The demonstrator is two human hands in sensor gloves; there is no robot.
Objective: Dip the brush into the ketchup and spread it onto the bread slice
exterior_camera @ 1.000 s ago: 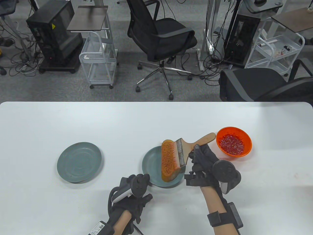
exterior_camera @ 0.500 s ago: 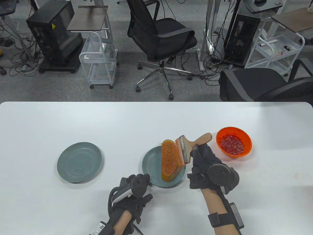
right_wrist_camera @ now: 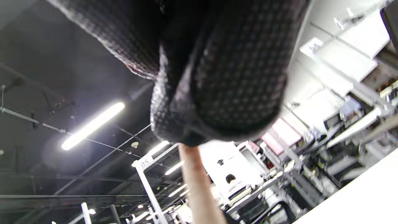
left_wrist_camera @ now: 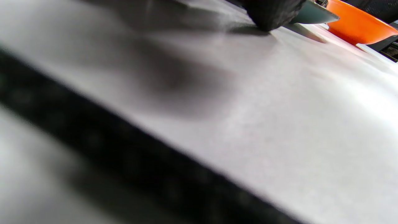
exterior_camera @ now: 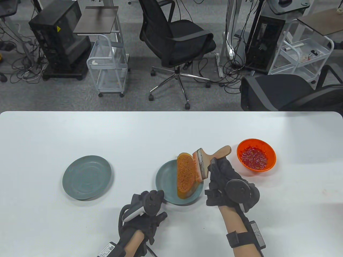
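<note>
On the white surface (exterior_camera: 80, 133), the right hand (exterior_camera: 223, 176) grips the wide wooden-handled brush (exterior_camera: 205, 162); its soft bristles bend against the fragile orange-coated bread slice (exterior_camera: 185, 176). Left hand's (exterior_camera: 146, 214) grip: cannot tell.

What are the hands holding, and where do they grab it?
The right hand grips the brush by its wooden handle, bristles on the bread slice. The left hand holds nothing; it rests by the plate.

I'm working in a lab-like office. Beyond my white table (exterior_camera: 80, 133) stand black swivel office chairs (exterior_camera: 174, 34), black computer towers (exterior_camera: 57, 34) with tangled cables, and white wire carts (exterior_camera: 108, 67).
</note>
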